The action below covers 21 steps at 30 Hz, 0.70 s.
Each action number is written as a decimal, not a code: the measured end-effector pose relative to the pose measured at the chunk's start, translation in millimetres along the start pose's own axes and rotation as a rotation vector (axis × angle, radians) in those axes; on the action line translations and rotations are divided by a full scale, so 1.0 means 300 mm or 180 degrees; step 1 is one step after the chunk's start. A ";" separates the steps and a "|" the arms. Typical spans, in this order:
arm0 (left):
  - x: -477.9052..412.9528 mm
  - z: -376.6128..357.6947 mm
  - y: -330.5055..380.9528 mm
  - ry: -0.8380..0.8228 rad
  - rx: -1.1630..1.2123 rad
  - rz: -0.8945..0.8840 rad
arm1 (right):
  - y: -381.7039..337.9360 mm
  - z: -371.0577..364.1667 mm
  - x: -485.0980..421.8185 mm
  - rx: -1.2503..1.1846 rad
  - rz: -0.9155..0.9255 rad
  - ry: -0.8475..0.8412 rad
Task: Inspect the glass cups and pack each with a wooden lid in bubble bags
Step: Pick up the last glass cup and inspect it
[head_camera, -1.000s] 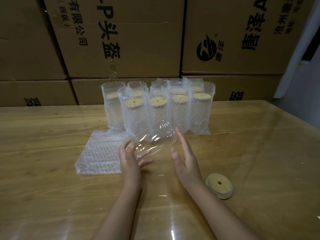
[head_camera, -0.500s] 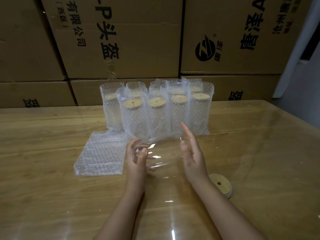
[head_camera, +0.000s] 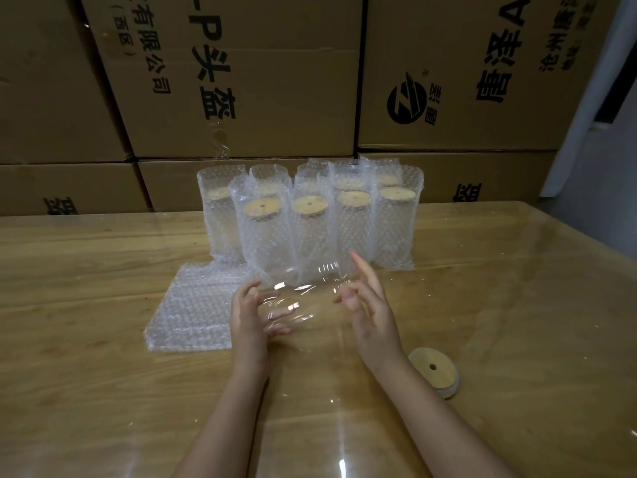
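While the left hand [head_camera: 246, 322] is curling its fingers [head_camera: 249, 293] round one end of the cup [head_camera: 303, 300] and the right hand [head_camera: 374, 315] is resting spread fingers on the other, the cup is hanging sideways over the desk [head_camera: 499, 288], probably for inspection (glints are showing). A lid [head_camera: 435, 370] is waiting alongside; filled bags [head_camera: 263, 243] behind are each holding a lidded cup.

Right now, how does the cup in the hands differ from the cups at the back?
The held cup is bare; the back cups each sit in a bubble bag. The held cup has no lid; the back cups carry wooden lids. The held cup lies sideways between the left hand and right hand; the back cups stand upright on the table. Both look like clear glass.
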<state>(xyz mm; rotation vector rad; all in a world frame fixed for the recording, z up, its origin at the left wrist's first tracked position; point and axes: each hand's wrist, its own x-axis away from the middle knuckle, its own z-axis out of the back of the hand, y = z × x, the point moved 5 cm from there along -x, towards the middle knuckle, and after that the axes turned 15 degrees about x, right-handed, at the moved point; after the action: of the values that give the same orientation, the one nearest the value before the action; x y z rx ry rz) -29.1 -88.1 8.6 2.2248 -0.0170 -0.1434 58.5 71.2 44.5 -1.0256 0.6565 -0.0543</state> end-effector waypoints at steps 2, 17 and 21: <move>0.003 -0.004 0.008 -0.0124 -0.0130 -0.0022 | -0.012 0.009 -0.008 -0.0208 -0.0102 -0.0081; 0.059 -0.050 0.057 -0.0754 -0.0890 -0.1120 | 0.074 -0.025 0.002 -0.1118 -0.1915 -0.0791; 0.050 -0.061 0.046 -0.0873 -0.0713 -0.0958 | 0.095 -0.001 -0.015 -0.0997 -0.1870 -0.0785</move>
<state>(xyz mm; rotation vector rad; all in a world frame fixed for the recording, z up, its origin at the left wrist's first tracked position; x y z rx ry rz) -11.7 -83.0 29.3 1.9580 0.1765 -0.5863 47.4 87.6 23.6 -1.4762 0.1223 -0.3405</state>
